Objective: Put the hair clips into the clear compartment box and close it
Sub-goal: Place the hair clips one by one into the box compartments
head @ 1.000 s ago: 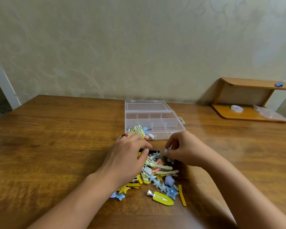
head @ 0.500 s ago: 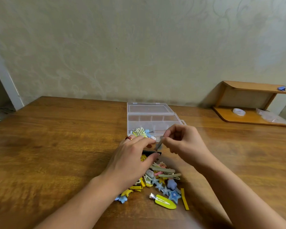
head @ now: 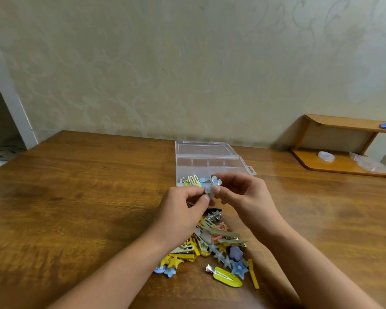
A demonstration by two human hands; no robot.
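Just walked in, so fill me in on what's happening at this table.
A person is sorting hair clips into a clear compartment box. Both the left hand and the right hand pinch a pale blue clip just in front of the box. The box lid lies open, and a few clips already sit in the near left compartment. A pile of clips remains on the wooden table.
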